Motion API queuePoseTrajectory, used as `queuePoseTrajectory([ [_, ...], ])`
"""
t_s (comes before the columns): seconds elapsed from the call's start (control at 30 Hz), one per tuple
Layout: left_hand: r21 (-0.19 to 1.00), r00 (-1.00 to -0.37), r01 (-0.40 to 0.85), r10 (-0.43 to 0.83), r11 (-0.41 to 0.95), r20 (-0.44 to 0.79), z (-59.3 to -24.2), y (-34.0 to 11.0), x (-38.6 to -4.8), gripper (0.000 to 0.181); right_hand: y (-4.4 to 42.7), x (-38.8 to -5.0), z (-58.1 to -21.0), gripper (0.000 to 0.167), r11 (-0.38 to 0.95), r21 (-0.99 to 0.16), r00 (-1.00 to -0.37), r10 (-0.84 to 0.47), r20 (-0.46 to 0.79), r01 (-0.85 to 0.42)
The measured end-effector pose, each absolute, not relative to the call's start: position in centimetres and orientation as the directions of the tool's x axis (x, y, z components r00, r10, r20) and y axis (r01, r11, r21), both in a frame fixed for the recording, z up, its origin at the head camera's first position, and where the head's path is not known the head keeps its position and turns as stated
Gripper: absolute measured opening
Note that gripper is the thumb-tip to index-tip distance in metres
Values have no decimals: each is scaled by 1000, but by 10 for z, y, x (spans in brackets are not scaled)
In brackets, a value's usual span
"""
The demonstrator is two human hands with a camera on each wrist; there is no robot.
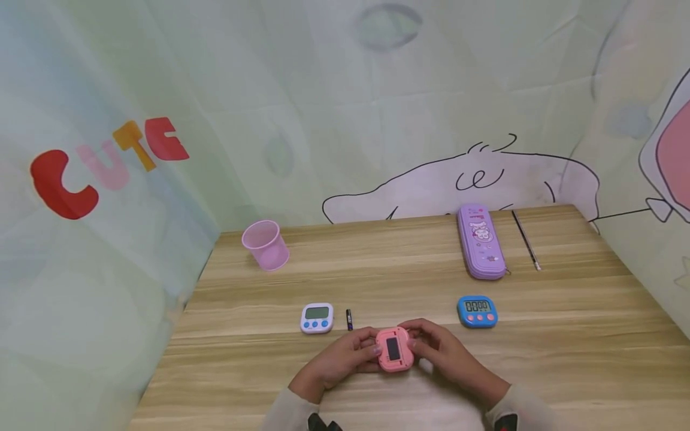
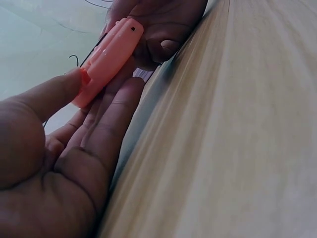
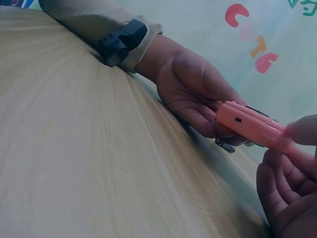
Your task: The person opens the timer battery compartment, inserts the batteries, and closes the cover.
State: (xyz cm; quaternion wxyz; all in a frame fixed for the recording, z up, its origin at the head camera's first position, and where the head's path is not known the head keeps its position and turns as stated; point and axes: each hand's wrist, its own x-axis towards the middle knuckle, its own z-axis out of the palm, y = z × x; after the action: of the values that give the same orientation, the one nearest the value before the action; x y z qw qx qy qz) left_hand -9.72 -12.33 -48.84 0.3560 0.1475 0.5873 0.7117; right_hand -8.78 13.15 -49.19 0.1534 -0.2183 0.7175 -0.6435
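A pink timer-like device (image 1: 395,349) is held up between both hands, its back with a dark rectangular panel facing the head camera. The left hand (image 1: 347,359) grips its left side, thumb on the near face and fingers behind. On the other side the right hand (image 1: 450,359) pinches the edge with its thumb. Both wrist views show the device's side edge, a small dark slot in it; the left hand (image 3: 193,89) appears beyond it in the right wrist view. A small black battery (image 1: 349,319) lies just beyond the left hand.
A white timer (image 1: 317,318) lies left of the battery, a blue timer (image 1: 477,312) to the right. Farther back are a pink cup (image 1: 266,245), a purple pencil case (image 1: 481,242) and a pencil (image 1: 526,240). A printed curtain stands behind the wooden table (image 1: 226,359).
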Motion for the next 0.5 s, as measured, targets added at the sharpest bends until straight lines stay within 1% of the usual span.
queuePoseTrajectory([
  [0.1,938,-704,-344,675,-50,-222,-487,-124,-97,37,132,-89,-491,36,83,-995,-858,-514,8,-60],
  [0.27,931,-711,-363,657,-40,-249,-485,-124,-95,37,131,-91,-492,40,46,-999,-849,-527,-40,18],
  [0.37,930,-719,-365,650,-52,-246,-486,-123,-95,39,130,-89,-494,41,61,-998,-865,-502,-32,1],
  [0.5,924,-727,-371,649,-95,-225,-489,-121,-96,44,128,-86,-497,45,80,-993,-883,-467,43,-91],
])
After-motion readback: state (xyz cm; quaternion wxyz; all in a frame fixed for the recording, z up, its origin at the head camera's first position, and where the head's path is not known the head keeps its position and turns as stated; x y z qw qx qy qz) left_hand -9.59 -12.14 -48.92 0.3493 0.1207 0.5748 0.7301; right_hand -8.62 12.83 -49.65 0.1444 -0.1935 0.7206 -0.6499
